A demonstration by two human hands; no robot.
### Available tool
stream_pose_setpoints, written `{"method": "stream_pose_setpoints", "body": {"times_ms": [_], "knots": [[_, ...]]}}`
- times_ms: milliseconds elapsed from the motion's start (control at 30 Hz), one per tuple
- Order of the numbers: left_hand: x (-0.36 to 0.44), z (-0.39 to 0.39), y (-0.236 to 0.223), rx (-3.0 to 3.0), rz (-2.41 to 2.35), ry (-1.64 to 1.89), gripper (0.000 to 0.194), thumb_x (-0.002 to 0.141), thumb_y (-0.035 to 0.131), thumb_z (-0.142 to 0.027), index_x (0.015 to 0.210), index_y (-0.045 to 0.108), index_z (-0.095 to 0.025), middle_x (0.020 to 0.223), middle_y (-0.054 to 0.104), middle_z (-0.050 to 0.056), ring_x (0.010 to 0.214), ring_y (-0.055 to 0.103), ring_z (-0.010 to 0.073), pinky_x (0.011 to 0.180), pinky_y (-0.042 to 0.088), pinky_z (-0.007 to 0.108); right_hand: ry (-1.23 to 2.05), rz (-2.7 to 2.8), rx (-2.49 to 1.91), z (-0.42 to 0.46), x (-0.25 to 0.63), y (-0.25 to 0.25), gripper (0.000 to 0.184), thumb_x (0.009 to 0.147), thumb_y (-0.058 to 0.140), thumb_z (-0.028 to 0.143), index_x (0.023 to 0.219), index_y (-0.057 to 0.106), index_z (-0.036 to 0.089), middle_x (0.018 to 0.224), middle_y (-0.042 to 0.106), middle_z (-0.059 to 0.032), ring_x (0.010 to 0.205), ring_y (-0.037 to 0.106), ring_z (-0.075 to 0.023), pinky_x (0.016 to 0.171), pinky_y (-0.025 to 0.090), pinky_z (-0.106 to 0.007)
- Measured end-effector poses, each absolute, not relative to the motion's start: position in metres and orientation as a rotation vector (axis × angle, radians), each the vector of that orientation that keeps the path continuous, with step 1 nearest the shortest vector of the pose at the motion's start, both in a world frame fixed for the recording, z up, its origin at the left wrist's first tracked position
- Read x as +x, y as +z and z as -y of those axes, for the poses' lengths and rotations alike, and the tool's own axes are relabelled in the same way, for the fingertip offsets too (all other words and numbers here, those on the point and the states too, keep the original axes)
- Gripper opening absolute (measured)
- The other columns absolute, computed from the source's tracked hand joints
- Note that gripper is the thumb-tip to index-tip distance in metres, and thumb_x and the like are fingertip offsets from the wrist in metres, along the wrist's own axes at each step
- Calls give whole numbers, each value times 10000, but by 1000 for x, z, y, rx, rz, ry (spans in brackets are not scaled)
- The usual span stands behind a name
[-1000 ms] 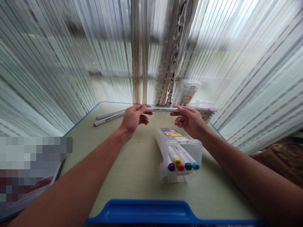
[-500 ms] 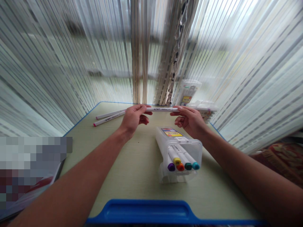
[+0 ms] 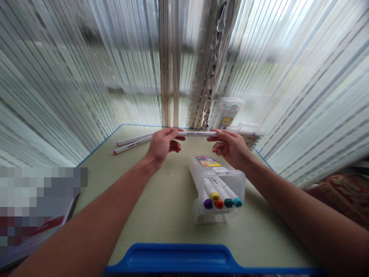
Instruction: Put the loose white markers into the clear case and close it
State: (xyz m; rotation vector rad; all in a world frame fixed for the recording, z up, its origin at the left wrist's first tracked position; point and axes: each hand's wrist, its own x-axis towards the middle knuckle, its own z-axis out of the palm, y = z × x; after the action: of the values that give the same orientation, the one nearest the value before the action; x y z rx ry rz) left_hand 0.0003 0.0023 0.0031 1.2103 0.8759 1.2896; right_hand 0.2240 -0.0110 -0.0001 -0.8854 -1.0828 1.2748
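Note:
A white marker (image 3: 197,134) with dark print is stretched level between my two hands. My left hand (image 3: 165,143) pinches its left end, and my right hand (image 3: 230,144) pinches the right end; the fingers cover both tips. Two more white markers with pink ends, a lower one (image 3: 129,147) and an upper one (image 3: 133,140), lie beyond my left wrist. Below my right hand, a clear plastic case (image 3: 198,181) lies on its side, its open end toward me. Several markers with purple, yellow, orange, green and turquoise caps (image 3: 237,202) rest inside.
The pale tabletop (image 3: 150,215) has a blue edge and a blue moulded tray (image 3: 178,256) at the front. A second clear case (image 3: 229,111) stands at the back right, beside another clear holder (image 3: 249,132). String curtains (image 3: 129,77) hang behind the table.

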Motion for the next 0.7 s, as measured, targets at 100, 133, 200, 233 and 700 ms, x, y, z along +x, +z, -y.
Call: {"method": "stream_pose_setpoints", "body": {"times_ms": [100, 133, 200, 233, 700], "knots": [[0, -2, 3, 1206, -870, 1290, 170, 882, 583, -218, 932, 701, -107, 792, 713, 86, 472, 576, 101, 474, 462, 232, 1284, 1080, -876, 11, 224, 0, 209, 787, 736, 288, 940, 728, 146, 778, 765, -77, 446, 646, -109, 362, 421, -169], [0, -2, 3, 1205, -868, 1290, 169, 881, 584, -217, 931, 701, -106, 790, 713, 86, 471, 575, 100, 472, 461, 232, 1286, 1079, -875, 10, 224, -1, 209, 788, 735, 285, 941, 729, 144, 777, 765, -77, 446, 647, -109, 363, 422, -168], [0, -2, 3, 1202, -867, 1290, 169, 881, 583, -216, 931, 701, -105, 787, 712, 86, 469, 574, 100, 470, 459, 230, 1287, 1079, -874, 10, 225, -1, 208, 790, 735, 284, 943, 729, 144, 778, 765, -77, 447, 646, -109, 363, 422, -168], [0, -2, 3, 1201, -868, 1290, 170, 881, 583, -215, 933, 701, -104, 786, 712, 86, 469, 575, 100, 471, 460, 230, 1286, 1081, -873, 10, 225, -1, 208, 791, 736, 285, 945, 728, 146, 780, 766, -76, 447, 646, -109, 363, 423, -168], [0, -3, 3, 1199, -879, 1289, 172, 894, 560, -202, 931, 697, -103, 776, 709, 78, 462, 573, 98, 466, 459, 225, 1285, 1069, -878, 10, 224, -1, 199, 794, 725, 278, 942, 731, 144, 762, 761, -68, 439, 643, -111, 360, 421, -171]]}}
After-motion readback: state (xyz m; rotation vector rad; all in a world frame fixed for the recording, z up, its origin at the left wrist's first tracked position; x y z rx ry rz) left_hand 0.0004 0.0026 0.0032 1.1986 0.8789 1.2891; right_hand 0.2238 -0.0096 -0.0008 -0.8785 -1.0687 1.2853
